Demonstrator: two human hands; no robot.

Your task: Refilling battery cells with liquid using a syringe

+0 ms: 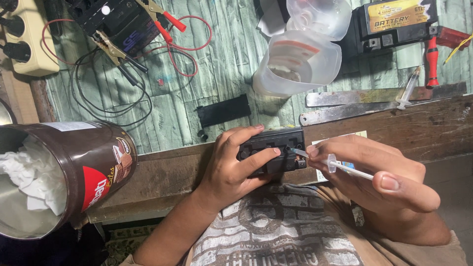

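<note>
At bench edge: left hand (231,170) gripping black battery (271,148), right hand (379,180) w/ syringe (332,163).

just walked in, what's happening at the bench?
A person's left hand grips a small black rectangular battery at the edge of the wooden bench. The right hand holds a clear plastic syringe, tip at one of the battery's top openings, thumb on the plunger. A clear plastic jug lies behind.
</note>
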